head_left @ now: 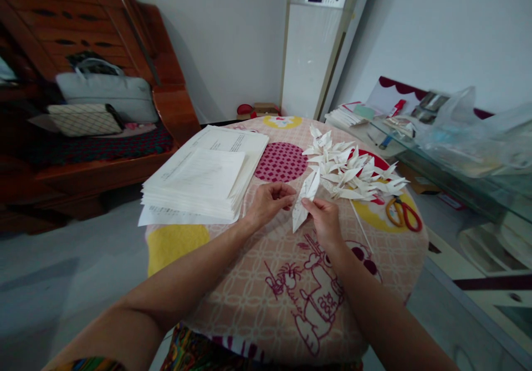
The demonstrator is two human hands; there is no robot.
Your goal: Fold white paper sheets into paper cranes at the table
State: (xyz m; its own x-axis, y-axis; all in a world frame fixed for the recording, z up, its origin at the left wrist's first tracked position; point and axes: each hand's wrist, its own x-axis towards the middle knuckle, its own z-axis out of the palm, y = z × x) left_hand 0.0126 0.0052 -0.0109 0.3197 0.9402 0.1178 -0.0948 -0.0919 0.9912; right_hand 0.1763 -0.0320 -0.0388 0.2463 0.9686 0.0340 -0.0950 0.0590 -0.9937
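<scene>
My right hand pinches a folded piece of white paper, a narrow pointed diamond shape, near its middle. Just left of that paper is my left hand, its fingers curled and the thumb close to the fingertips; whether anything lies between them I cannot make out. Beyond my right hand lies a pile of folded paper cranes. To the left of my left hand sits a thick stack of printed paper sheets, with smaller cut sheets on top.
A patterned cloth covers the round table. Scissors with orange and red handles lie at its right edge, near a thin white stick. A glass-topped stand with plastic bags is on the right, a wooden bench on the left.
</scene>
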